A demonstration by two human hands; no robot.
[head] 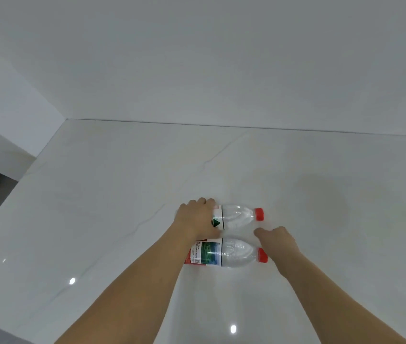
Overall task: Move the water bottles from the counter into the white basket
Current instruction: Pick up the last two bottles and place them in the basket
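Two water bottles lie on their sides on the white desk [122, 194], parallel, just beside each other, red caps pointing right. The far bottle [238, 216] has the left hand [197, 217] wrapped over its labelled end, grip curled round the body. The near bottle [231, 252] is not yet held; the right hand [277, 240] hovers by its neck, fingers loosely bent, pinching nothing.

Judgement: pick-up stage, no bottle lifted. Next, the right hand must close on the near bottle.

The white basket is out of view. Nothing obstructs; the bottles may roll.
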